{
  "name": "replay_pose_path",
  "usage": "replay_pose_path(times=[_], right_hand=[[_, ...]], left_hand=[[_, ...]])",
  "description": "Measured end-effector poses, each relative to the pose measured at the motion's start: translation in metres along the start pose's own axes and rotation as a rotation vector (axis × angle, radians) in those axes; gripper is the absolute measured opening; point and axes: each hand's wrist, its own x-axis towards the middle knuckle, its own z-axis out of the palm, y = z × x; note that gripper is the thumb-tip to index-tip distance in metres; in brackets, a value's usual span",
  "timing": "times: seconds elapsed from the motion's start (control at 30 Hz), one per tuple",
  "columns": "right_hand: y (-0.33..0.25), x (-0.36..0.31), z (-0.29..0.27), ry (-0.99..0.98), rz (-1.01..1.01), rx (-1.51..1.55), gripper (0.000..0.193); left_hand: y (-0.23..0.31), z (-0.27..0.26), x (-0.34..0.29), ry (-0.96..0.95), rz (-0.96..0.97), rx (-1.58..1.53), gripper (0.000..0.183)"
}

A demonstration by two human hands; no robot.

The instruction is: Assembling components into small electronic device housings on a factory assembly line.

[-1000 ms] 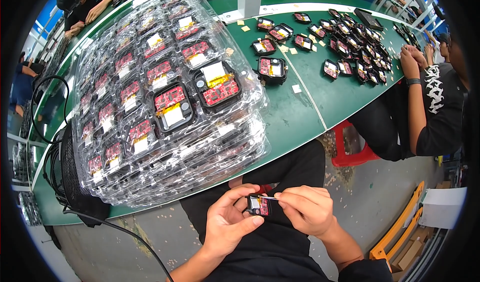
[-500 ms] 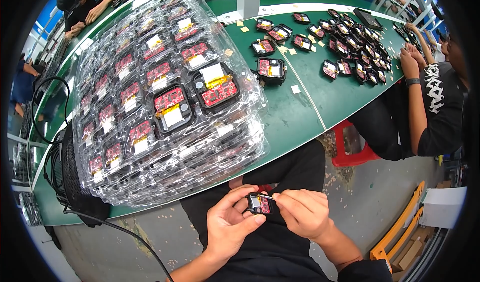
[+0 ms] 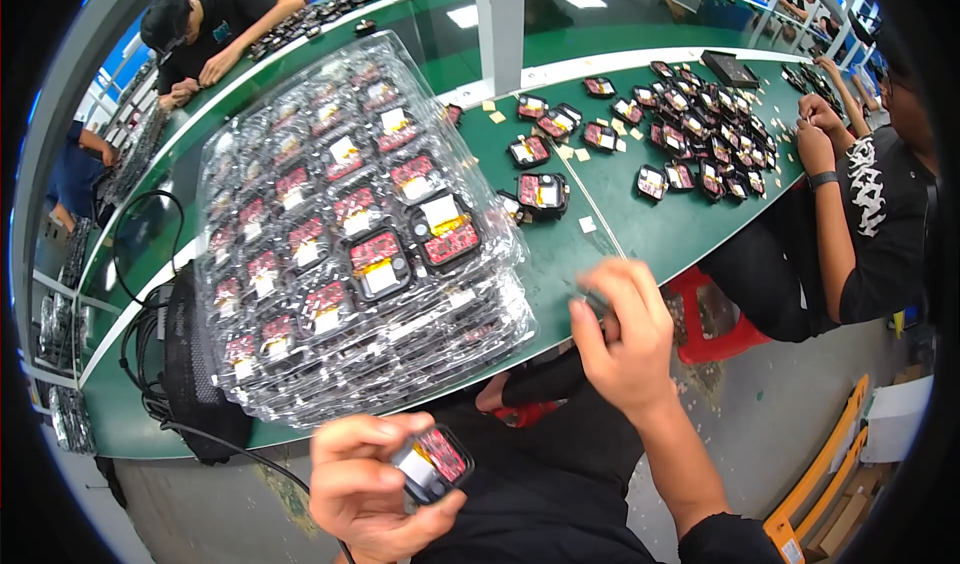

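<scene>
My left hand (image 3: pixel 365 489) grips a small black device casing (image 3: pixel 436 464) by its edges, low in front of my lap. Inside the casing lie a red circuit board, a silver-white battery and yellow tape. My right hand (image 3: pixel 632 339) is raised by the table's front edge, with its forefinger smeared by motion. Something thin and dark seems to lie between its thumb and fingers, too blurred to name. Left of it stands a tall stack of clear plastic trays (image 3: pixel 480 336), filled with similar casings. Two casings (image 3: pixel 445 230) sit on top of the stack at its right side.
Loose casings (image 3: pixel 690 129) are heaped on the green table (image 3: pixel 560 264), with pale paper bits around. A black cable (image 3: pixel 240 451) and a mesh bag (image 3: pixel 200 364) lie at the left. Co-workers sit at the right and far left. A red stool (image 3: pixel 705 329) stands below the table.
My hands have moved apart. The left took the casing left and down, tilting it. The right left the casing, rising toward the table edge; the thin silver tool it held no longer shows clearly.
</scene>
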Motion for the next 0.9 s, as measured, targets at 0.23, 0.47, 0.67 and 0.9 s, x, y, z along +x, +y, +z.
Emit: replay_pose_path(times=[0.23, 0.47, 0.67, 0.9], right_hand=[[0.024, 0.064, 0.031, 0.132, -0.088, -0.245, 0.035], [0.03, 0.063, 0.033, 0.095, -0.066, -0.201, 0.024], [0.031, 0.06, 0.03, 0.165, -0.119, -0.16, 0.03], [0.002, 0.028, 0.006, 0.187, -0.144, 0.137, 0.043]], left_hand=[[0.018, 0.002, 0.076, 0.12, 0.347, 0.771, 0.035], [0.019, 0.002, 0.098, 0.11, 0.19, 0.937, 0.025], [0.011, -0.002, 0.085, -0.015, 0.257, 1.087, 0.026], [0.017, -0.001, 0.078, -0.059, 0.33, 1.202, 0.028]])
